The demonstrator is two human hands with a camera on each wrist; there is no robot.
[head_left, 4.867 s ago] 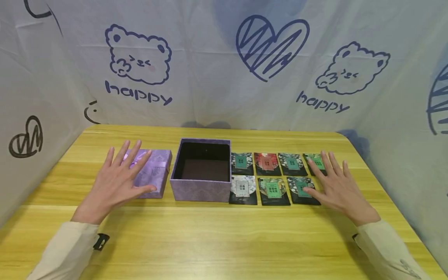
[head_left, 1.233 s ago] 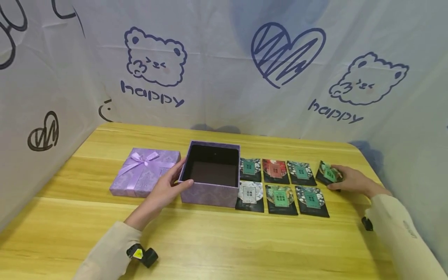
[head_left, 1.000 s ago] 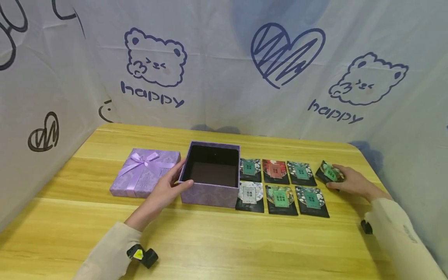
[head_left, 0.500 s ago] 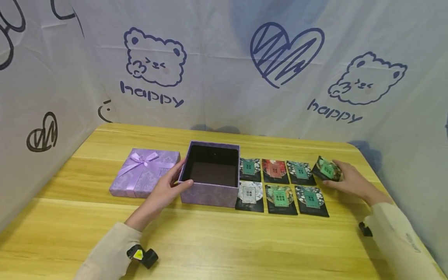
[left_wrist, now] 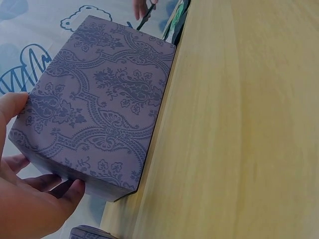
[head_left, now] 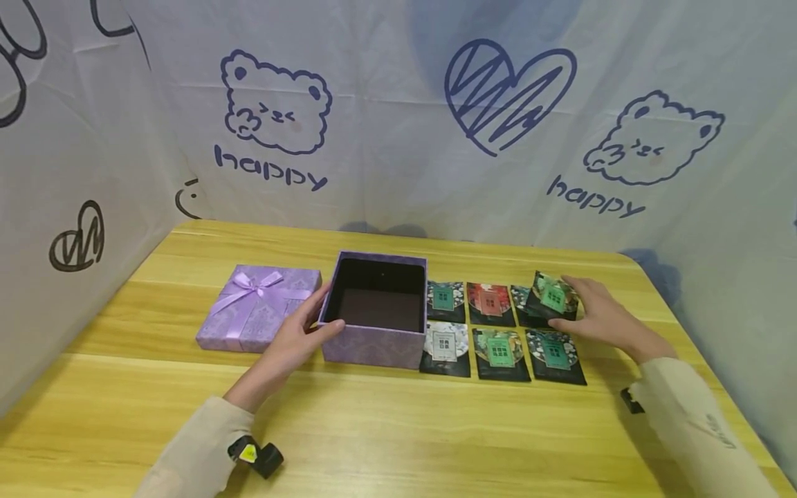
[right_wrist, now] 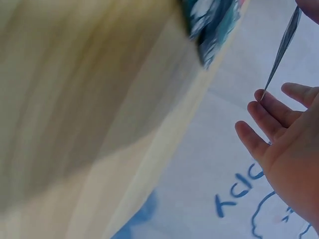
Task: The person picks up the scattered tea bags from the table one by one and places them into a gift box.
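My right hand (head_left: 600, 315) pinches a green-labelled tea sachet (head_left: 554, 296) by its edges, thumb below and fingers above. It is raised and tilted over another teal-labelled sachet (head_left: 519, 297), partly covering it. Edge-on, the thin held sachet (right_wrist: 283, 50) shows between fingers and thumb in the right wrist view. My left hand (head_left: 286, 346) grips the near left corner of an open purple box (head_left: 373, 348), thumb at the front rim and fingers along the left side. The patterned box wall (left_wrist: 99, 99) fills much of the left wrist view. Nothing shows on the box's dark floor.
Left of the box lies its purple lid (head_left: 274, 304) with a ribbon bow. Several other sachets lie flat in two rows right of the box, among them a red one (head_left: 491, 304) and a white one (head_left: 445, 349). A white printed cloth (head_left: 386, 187) hangs behind the table.
My right hand took hold of the green-labelled sachet at the far right, lifted it and moved left with it. Earlier, my left hand moved from above the lid onto the box corner.
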